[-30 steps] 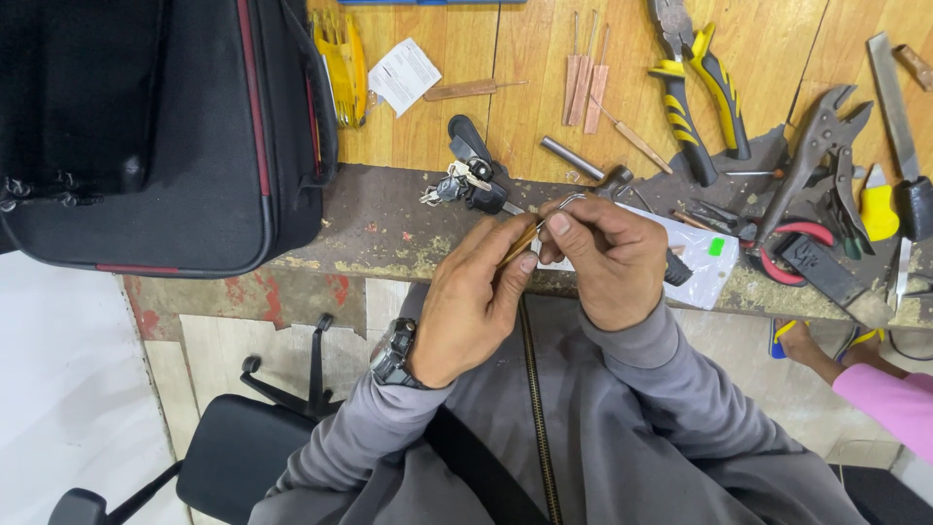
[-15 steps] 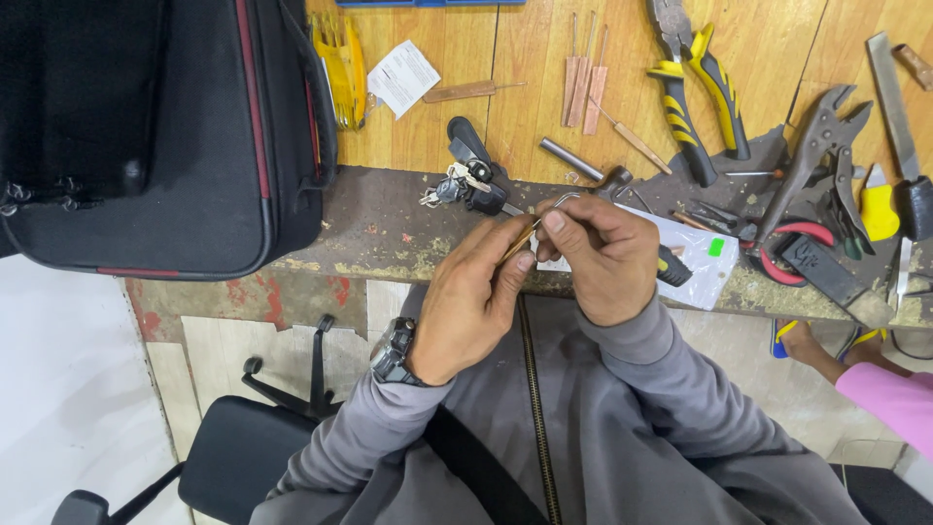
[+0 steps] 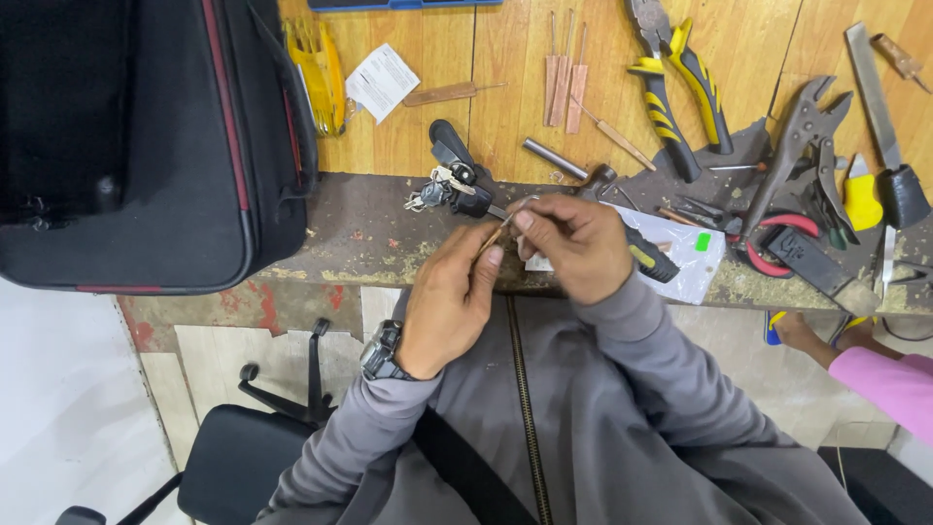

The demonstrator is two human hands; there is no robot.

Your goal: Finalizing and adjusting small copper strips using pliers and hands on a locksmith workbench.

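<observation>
A thin metal pin [image 3: 515,209] sits pinched between both hands, just above the front edge of the desk [image 3: 369,238]. It looks small, shiny and a bit bent at the tip. The work looks partly done, since the pin is held up and not set down. The right hand [image 3: 575,248] squeezes its top end, and the left hand [image 3: 449,301] closes on a little brownish piece below. A black car key [image 3: 459,180] lies just behind.
</observation>
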